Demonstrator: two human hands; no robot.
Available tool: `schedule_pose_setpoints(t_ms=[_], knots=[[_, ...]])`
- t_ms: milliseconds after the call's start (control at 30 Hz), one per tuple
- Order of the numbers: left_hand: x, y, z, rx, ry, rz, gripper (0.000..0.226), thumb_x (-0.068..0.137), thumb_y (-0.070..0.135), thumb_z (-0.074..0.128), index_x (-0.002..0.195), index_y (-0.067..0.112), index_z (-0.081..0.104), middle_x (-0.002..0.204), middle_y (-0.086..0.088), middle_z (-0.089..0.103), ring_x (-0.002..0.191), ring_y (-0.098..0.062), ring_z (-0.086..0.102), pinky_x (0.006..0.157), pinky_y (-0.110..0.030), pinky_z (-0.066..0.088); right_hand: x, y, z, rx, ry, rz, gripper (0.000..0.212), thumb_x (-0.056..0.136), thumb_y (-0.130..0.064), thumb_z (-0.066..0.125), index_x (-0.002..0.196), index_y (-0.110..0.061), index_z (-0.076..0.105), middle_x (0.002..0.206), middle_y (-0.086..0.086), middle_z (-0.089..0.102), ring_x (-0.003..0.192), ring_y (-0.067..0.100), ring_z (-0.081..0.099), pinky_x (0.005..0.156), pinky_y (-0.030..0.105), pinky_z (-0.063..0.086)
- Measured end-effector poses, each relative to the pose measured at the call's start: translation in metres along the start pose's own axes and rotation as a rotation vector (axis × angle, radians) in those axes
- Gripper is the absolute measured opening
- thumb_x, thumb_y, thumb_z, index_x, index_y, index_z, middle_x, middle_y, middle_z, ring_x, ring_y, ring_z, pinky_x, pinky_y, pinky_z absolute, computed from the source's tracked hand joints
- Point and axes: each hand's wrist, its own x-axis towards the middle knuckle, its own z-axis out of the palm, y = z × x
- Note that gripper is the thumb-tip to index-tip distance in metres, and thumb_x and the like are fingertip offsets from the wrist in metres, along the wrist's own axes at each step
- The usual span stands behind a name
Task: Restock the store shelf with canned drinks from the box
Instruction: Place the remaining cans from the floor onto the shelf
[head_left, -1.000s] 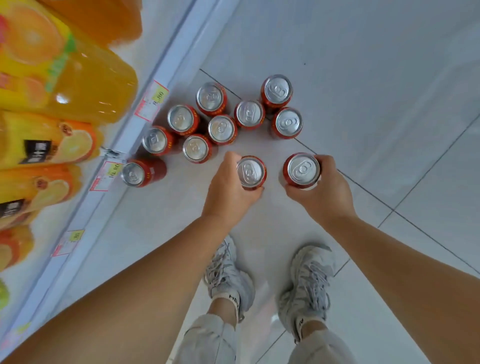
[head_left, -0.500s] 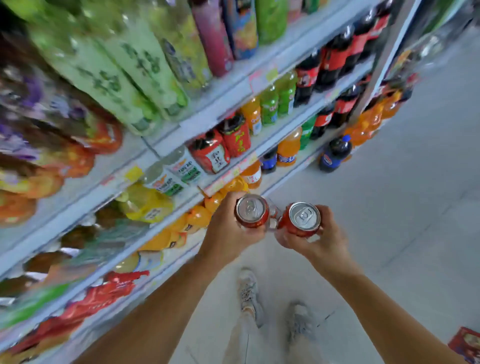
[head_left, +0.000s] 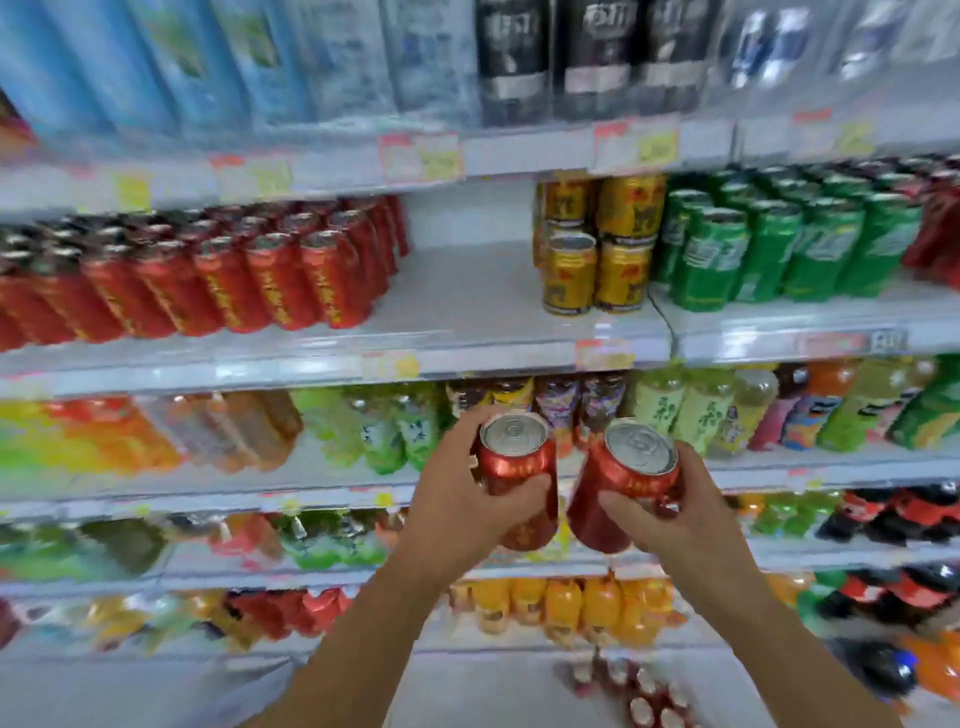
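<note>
My left hand (head_left: 457, 493) grips a red can (head_left: 517, 467) with a silver top. Beside it, my right hand (head_left: 675, 514) grips a second red can (head_left: 621, 486). Both cans are held upright in front of the bottle shelves, their lower ends almost touching. On the shelf (head_left: 467, 353) above them, rows of matching red cans (head_left: 270, 275) stand at the left. A bare gap of white shelf (head_left: 467, 291) lies between those rows and the gold cans (head_left: 597, 260). Several more red cans (head_left: 639, 696) stand on the floor at the bottom. No box is in view.
Green cans (head_left: 779, 254) fill the shelf right of the gold ones. Large bottles (head_left: 571, 57) stand on the top shelf. Juice and tea bottles (head_left: 675, 410) crowd the shelves behind my hands, and orange bottles (head_left: 566, 608) sit lower down. Price tags line the shelf edges.
Both hands lifted a red can each from the group on the floor. My view swung up from the floor to face the shelves, and the cans are now higher.
</note>
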Motion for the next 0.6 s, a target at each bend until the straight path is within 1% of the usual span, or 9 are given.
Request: schedule_pose_setpoints(t_ms=[33, 100, 133, 200, 233, 300, 367, 500, 600], knots=[[0.002, -0.002, -0.022, -0.004, 0.034, 0.004, 0.051, 0.068, 0.023, 0.082, 0.108, 0.040, 0.057, 0.101, 0.024, 0.066, 0.096, 0.005, 0.061, 0.077, -0.009, 0.046, 0.007, -0.011, 0.018, 0.000, -0.018, -0.019, 0.058, 0.065, -0.031, 0.085, 0.115, -0.036, 0.054, 0.106, -0.012, 0.067, 0.088, 0.005, 0.064, 0.062, 0.011, 0.048], [0.010, -0.006, -0.067, 0.002, 0.093, 0.011, 0.050, 0.072, 0.012, 0.083, 0.106, 0.038, 0.058, 0.096, 0.019, 0.068, 0.090, 0.010, 0.061, 0.073, -0.004, 0.044, 0.023, -0.031, 0.057, -0.034, -0.030, -0.070, 0.063, 0.065, -0.039, 0.085, 0.120, -0.040, 0.053, 0.113, -0.015, 0.064, 0.102, 0.006, 0.061, 0.077, 0.020, 0.050], [0.017, -0.009, -0.090, 0.018, 0.120, 0.015, 0.050, 0.072, 0.012, 0.083, 0.107, 0.038, 0.057, 0.096, 0.019, 0.067, 0.088, 0.012, 0.060, 0.071, -0.002, 0.042, 0.031, -0.041, 0.076, -0.042, -0.018, -0.100, 0.061, 0.067, -0.037, 0.085, 0.120, -0.038, 0.054, 0.113, -0.015, 0.064, 0.103, 0.003, 0.060, 0.081, 0.020, 0.049], [0.030, -0.017, -0.133, 0.048, 0.161, 0.019, 0.054, 0.072, 0.019, 0.084, 0.111, 0.041, 0.055, 0.097, 0.022, 0.065, 0.088, 0.015, 0.059, 0.071, -0.001, 0.042, 0.050, -0.059, 0.114, -0.045, 0.010, -0.165, 0.050, 0.071, -0.024, 0.084, 0.112, -0.033, 0.057, 0.105, -0.016, 0.065, 0.093, -0.007, 0.060, 0.074, 0.009, 0.045], [0.038, -0.020, -0.152, 0.053, 0.178, 0.027, 0.055, 0.070, 0.026, 0.085, 0.112, 0.043, 0.054, 0.096, 0.024, 0.065, 0.089, 0.013, 0.059, 0.072, -0.004, 0.043, 0.060, -0.067, 0.132, -0.054, 0.032, -0.195, 0.048, 0.071, -0.022, 0.083, 0.110, -0.031, 0.057, 0.101, -0.017, 0.066, 0.089, -0.009, 0.060, 0.072, 0.007, 0.044], [0.054, -0.028, -0.184, 0.085, 0.211, 0.037, 0.053, 0.061, 0.045, 0.078, 0.108, 0.050, 0.054, 0.097, 0.028, 0.065, 0.090, 0.007, 0.062, 0.076, -0.013, 0.049, 0.081, -0.081, 0.161, -0.058, 0.072, -0.234, 0.050, 0.070, -0.025, 0.083, 0.112, -0.029, 0.057, 0.101, -0.017, 0.066, 0.091, -0.008, 0.061, 0.076, 0.013, 0.045], [0.069, -0.034, -0.206, 0.100, 0.236, 0.048, 0.053, 0.056, 0.054, 0.071, 0.106, 0.052, 0.055, 0.098, 0.028, 0.066, 0.091, 0.004, 0.063, 0.079, -0.021, 0.052, 0.105, -0.092, 0.179, -0.039, 0.099, -0.250, 0.051, 0.070, -0.028, 0.082, 0.115, -0.027, 0.057, 0.104, -0.015, 0.067, 0.095, -0.005, 0.061, 0.081, 0.018, 0.048], [0.088, -0.042, -0.227, 0.110, 0.241, 0.074, 0.054, 0.056, 0.055, 0.069, 0.108, 0.048, 0.056, 0.098, 0.026, 0.067, 0.091, 0.003, 0.064, 0.079, -0.016, 0.050, 0.151, -0.110, 0.194, -0.061, 0.159, -0.267, 0.051, 0.072, -0.033, 0.081, 0.116, -0.027, 0.057, 0.111, -0.011, 0.066, 0.102, 0.005, 0.061, 0.089, 0.024, 0.046], [0.098, -0.047, -0.231, 0.095, 0.243, 0.064, 0.054, 0.066, 0.041, 0.080, 0.114, 0.041, 0.057, 0.102, 0.022, 0.067, 0.092, 0.004, 0.064, 0.075, -0.008, 0.048, 0.183, -0.114, 0.199, -0.110, 0.175, -0.257, 0.048, 0.073, -0.033, 0.081, 0.114, -0.030, 0.056, 0.111, -0.011, 0.064, 0.104, 0.009, 0.060, 0.094, 0.028, 0.044]])
